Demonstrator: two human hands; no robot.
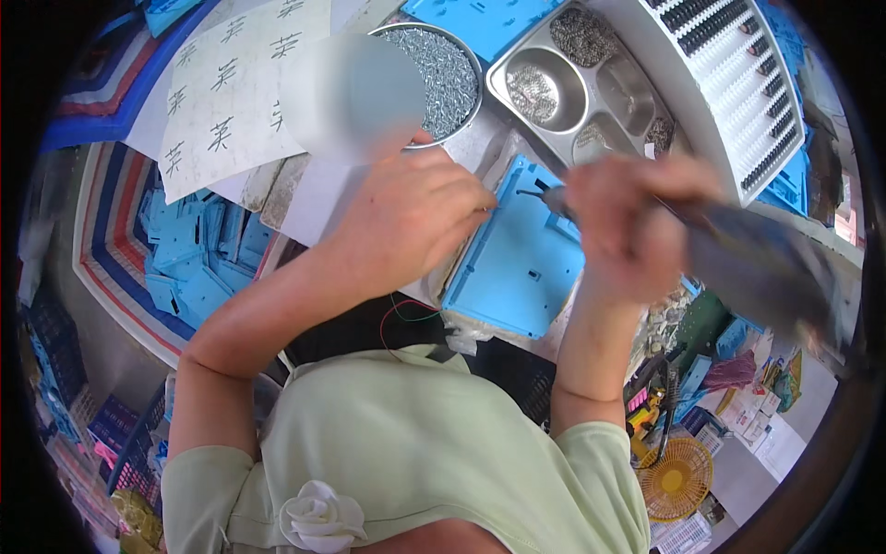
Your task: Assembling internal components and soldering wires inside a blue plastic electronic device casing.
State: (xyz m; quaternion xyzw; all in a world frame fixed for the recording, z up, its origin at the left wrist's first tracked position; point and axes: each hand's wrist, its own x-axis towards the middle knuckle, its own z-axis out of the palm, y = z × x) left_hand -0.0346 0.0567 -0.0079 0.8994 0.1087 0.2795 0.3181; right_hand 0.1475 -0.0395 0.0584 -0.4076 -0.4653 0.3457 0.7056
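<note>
- We see the right hand [620, 222], right of the frame's centre, wrapped around a grey power screwdriver [738, 254]; motion blurs both.
- The screwdriver's long axis slants across the frame: its thick body runs to the lower right, and its thin tip points to the upper left, toward the blue plastic panel [517, 268].
- The panel lies at the centre of the frame on the bench, between the two hands, its long side running from upper right to lower left.
- The left hand [406, 217] sits just left of the panel with its fingertips pinched together at the panel's upper left edge; we cannot tell what they hold.
- Above the hands sit a round bowl of screws [452, 78] and a compartmented steel tray [581, 83].
</note>
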